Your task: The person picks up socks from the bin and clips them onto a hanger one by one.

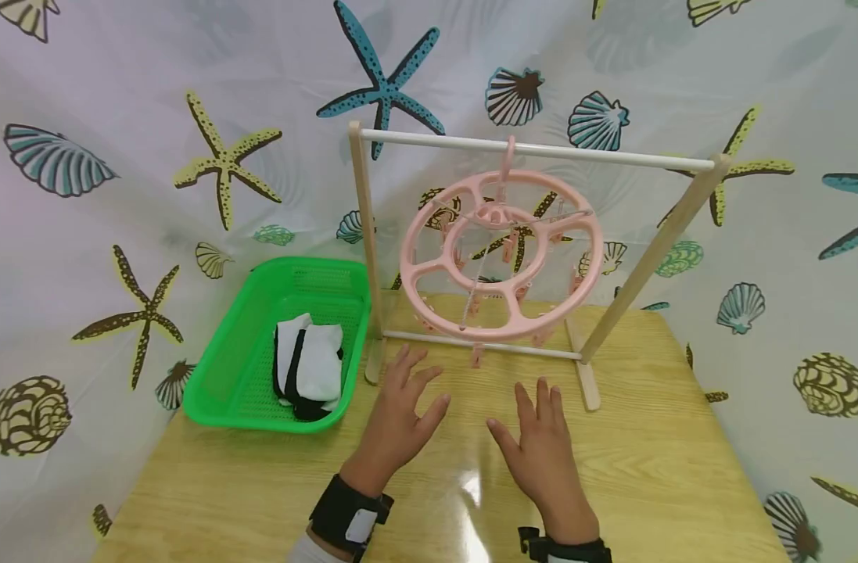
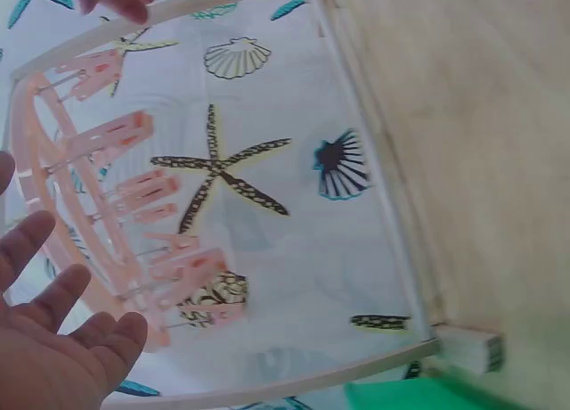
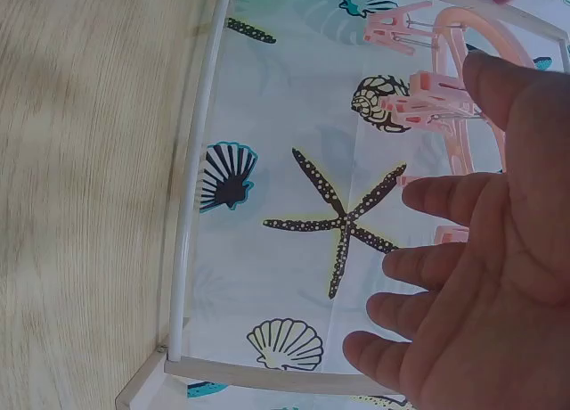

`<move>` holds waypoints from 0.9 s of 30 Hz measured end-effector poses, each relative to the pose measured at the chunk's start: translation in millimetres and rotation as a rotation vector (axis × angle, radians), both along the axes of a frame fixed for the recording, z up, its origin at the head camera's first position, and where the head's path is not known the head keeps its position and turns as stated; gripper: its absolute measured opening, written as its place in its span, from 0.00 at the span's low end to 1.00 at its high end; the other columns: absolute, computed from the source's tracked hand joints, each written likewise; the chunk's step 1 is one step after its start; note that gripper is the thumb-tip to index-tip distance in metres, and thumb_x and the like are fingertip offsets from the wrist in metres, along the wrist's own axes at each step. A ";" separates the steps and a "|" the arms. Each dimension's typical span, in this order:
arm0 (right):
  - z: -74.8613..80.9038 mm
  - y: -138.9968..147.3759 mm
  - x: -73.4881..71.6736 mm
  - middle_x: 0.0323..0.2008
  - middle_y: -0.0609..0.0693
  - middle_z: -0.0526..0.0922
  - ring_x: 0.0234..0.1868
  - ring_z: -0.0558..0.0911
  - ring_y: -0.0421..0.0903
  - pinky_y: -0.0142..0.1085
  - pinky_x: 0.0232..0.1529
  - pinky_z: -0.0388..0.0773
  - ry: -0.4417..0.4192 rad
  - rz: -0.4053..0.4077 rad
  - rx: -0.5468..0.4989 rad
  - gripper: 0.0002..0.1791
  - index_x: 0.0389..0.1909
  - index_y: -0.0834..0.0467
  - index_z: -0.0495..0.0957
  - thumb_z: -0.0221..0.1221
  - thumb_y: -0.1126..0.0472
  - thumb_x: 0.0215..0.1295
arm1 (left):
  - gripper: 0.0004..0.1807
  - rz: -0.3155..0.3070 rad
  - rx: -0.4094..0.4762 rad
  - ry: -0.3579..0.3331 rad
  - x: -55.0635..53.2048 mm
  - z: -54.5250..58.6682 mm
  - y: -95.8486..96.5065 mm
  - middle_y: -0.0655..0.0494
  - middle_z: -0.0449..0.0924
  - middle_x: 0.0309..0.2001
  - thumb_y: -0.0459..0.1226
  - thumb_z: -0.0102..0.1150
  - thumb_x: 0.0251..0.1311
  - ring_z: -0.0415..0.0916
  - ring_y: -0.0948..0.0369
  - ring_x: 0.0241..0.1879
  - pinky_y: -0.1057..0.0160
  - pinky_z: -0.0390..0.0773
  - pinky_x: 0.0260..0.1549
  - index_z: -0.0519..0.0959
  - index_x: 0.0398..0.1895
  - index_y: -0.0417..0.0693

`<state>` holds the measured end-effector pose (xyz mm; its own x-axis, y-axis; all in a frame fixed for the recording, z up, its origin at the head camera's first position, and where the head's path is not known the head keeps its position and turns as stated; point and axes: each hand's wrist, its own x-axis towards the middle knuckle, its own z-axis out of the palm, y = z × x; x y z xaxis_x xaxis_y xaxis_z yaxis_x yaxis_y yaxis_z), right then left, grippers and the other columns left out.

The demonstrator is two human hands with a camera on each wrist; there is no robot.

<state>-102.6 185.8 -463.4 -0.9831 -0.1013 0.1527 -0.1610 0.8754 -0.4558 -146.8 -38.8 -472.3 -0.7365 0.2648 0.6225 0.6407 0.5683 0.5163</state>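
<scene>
My left hand [image 1: 400, 418] hovers over the table with its fingers spread and nothing in it, close to the green basket's right side. To its right, my right hand [image 1: 543, 453] is likewise empty, fingers extended forward. In front of both hands a pink round clip hanger [image 1: 516, 324] hangs by its hook from the white top bar [image 1: 541, 151] of a wooden stand. Several pink clothespins [image 2: 111, 134] dangle beneath its ring, holding nothing. Folded white and black cloth items [image 1: 319, 363], perhaps socks, lie in the green basket [image 1: 206, 403] at the left.
The stand's wooden posts [image 1: 654, 262] rise at either side, with feet on the wood-grain table [image 1: 647, 461] and a low white crossbar [image 1: 485, 345] between them. A curtain [image 1: 471, 47] printed with starfish and shells hangs behind and beside the table.
</scene>
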 end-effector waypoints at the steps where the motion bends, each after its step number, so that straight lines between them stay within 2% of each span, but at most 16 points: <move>1: -0.1 1.1 -0.1 0.72 0.77 0.46 0.72 0.44 0.76 0.69 0.64 0.52 0.005 0.001 -0.003 0.41 0.72 0.69 0.59 0.54 0.42 0.73 | 0.21 -0.012 0.013 0.035 -4.4 5.0 -0.2 0.37 0.67 0.65 0.37 0.68 0.61 0.55 0.37 0.70 0.37 0.63 0.62 0.79 0.55 0.38; 6: 0.6 5.7 0.2 0.72 0.76 0.49 0.72 0.47 0.75 0.70 0.63 0.54 0.012 0.007 -0.027 0.40 0.72 0.69 0.61 0.54 0.43 0.73 | 0.22 -0.030 0.011 0.148 -28.9 33.7 -1.6 0.36 0.66 0.64 0.36 0.69 0.59 0.57 0.38 0.70 0.41 0.60 0.66 0.78 0.55 0.38; 10: 1.3 8.2 1.6 0.72 0.75 0.51 0.72 0.50 0.74 0.69 0.62 0.56 0.024 0.007 -0.039 0.39 0.70 0.69 0.63 0.55 0.43 0.73 | 0.23 0.020 -0.105 0.178 -47.9 53.4 -4.3 0.35 0.67 0.64 0.42 0.69 0.61 0.56 0.36 0.70 0.41 0.60 0.66 0.78 0.55 0.38; 12: 0.9 9.1 3.0 0.72 0.74 0.53 0.72 0.51 0.73 0.70 0.61 0.58 0.020 0.004 -0.057 0.38 0.70 0.69 0.64 0.56 0.44 0.72 | 0.25 0.056 -0.190 0.168 -55.4 61.0 -7.8 0.34 0.67 0.65 0.46 0.68 0.62 0.55 0.35 0.70 0.40 0.59 0.66 0.79 0.55 0.38; 15: -1.0 9.6 3.7 0.72 0.72 0.53 0.72 0.52 0.71 0.69 0.60 0.59 -0.003 0.010 -0.078 0.38 0.70 0.68 0.64 0.55 0.44 0.73 | 0.26 0.076 -0.286 0.112 -64.6 69.4 -16.3 0.34 0.65 0.67 0.49 0.66 0.63 0.51 0.34 0.71 0.39 0.59 0.65 0.80 0.56 0.39; 19: -3.4 12.0 6.6 0.71 0.72 0.55 0.71 0.54 0.71 0.70 0.59 0.60 -0.002 0.007 -0.080 0.37 0.70 0.68 0.65 0.55 0.43 0.73 | 0.22 0.030 -0.313 -0.005 -71.1 75.1 -26.2 0.37 0.61 0.70 0.48 0.62 0.66 0.46 0.36 0.73 0.38 0.61 0.64 0.80 0.56 0.43; 21: -4.7 14.2 7.5 0.70 0.73 0.57 0.71 0.56 0.72 0.70 0.59 0.61 0.018 0.001 -0.077 0.36 0.68 0.69 0.66 0.56 0.45 0.72 | 0.20 0.000 -0.295 -0.035 -72.1 76.3 -29.0 0.37 0.62 0.70 0.47 0.61 0.67 0.46 0.36 0.73 0.38 0.60 0.64 0.80 0.55 0.44; 23: -6.1 16.5 8.2 0.70 0.73 0.57 0.70 0.57 0.72 0.69 0.59 0.61 0.028 -0.003 -0.072 0.36 0.68 0.69 0.66 0.58 0.46 0.72 | 0.19 -0.031 -0.261 -0.043 -71.4 77.5 -30.6 0.38 0.64 0.68 0.46 0.62 0.67 0.48 0.37 0.73 0.39 0.60 0.65 0.80 0.53 0.43; 27: -8.3 19.6 7.3 0.70 0.73 0.58 0.70 0.58 0.72 0.69 0.59 0.62 0.036 0.003 -0.078 0.35 0.67 0.70 0.67 0.59 0.48 0.71 | 0.16 -0.096 -0.192 0.013 -69.0 80.3 -30.4 0.44 0.74 0.56 0.44 0.66 0.64 0.64 0.45 0.65 0.48 0.67 0.62 0.81 0.47 0.42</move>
